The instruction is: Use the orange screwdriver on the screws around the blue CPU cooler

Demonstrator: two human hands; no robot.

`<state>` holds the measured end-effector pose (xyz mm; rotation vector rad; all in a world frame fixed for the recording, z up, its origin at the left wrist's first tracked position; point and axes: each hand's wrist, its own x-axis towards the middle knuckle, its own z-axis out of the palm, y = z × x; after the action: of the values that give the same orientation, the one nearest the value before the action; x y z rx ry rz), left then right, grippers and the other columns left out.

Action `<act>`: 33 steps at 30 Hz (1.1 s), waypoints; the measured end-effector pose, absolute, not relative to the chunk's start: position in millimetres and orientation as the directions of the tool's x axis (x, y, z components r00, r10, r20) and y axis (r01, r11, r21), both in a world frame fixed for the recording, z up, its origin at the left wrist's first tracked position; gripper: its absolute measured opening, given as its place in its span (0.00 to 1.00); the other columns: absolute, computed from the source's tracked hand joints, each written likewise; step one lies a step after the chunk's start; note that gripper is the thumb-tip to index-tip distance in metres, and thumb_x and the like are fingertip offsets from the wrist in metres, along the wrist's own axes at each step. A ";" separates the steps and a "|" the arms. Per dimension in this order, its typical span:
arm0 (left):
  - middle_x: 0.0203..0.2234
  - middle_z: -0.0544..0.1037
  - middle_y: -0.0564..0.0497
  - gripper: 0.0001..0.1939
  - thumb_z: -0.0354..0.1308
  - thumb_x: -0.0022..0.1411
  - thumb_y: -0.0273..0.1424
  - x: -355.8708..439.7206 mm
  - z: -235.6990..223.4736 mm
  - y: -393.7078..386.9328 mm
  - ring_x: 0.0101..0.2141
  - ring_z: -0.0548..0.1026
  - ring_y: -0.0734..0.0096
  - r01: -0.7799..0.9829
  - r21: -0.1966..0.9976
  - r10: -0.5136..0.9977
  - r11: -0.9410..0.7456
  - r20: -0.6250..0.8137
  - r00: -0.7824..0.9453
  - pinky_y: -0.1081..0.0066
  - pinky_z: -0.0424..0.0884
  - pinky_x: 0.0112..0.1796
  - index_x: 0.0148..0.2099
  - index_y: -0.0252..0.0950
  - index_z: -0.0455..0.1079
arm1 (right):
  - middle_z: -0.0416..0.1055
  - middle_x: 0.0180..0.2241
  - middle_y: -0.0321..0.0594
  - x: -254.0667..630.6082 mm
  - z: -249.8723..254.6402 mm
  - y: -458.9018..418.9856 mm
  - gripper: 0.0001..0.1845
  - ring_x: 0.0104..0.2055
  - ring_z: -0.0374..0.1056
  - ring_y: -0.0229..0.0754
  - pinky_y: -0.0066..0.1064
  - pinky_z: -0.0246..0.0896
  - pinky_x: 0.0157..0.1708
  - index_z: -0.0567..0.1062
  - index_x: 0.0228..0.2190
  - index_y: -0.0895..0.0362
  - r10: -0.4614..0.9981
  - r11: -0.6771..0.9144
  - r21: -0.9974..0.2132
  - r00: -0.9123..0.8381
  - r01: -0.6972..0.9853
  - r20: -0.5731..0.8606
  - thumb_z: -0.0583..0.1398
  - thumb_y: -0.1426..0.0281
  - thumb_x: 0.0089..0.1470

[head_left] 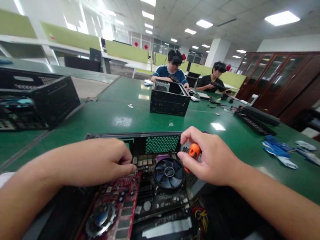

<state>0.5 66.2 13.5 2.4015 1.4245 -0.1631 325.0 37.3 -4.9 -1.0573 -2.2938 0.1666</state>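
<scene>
An opened black computer case (164,136) lies before me with its inside facing up. My left hand (112,159) reaches over the upper end of a red graphics card (130,205); its fingers are curled, the thumb lies against them, and what they pinch, if anything, is hidden. Right of it, my right hand (210,156) is above the power supply side, holding an orange-handled screwdriver (194,151) in the curled fingers, with thumb and index finger apart. The shaft does not show. Between the hands sits a round CPU fan (169,172) on the motherboard (162,201).
Coloured cables (201,213) run inside the case at right. Another black case (169,100) stands farther back, and a third case (26,101) at left. Blue-white gloves (280,151) and a black keyboard (254,121) lie right on the green table (114,111). Two people sit across.
</scene>
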 end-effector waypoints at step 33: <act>0.28 0.89 0.48 0.22 0.60 0.72 0.50 2.0 12.7 66.7 0.29 0.84 0.55 0.889 0.167 0.834 -0.427 -0.306 0.458 0.58 0.69 0.33 0.28 0.47 0.82 | 0.78 0.28 0.29 331.4 -7.0 39.4 0.08 0.26 0.69 0.37 0.30 0.62 0.33 0.82 0.45 0.52 0.590 0.804 -0.302 -0.630 0.512 0.505 0.63 0.69 0.66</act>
<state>2.0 66.7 12.7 2.4088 1.4706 -0.2541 331.4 39.4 -7.0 -0.8111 -2.3873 0.1716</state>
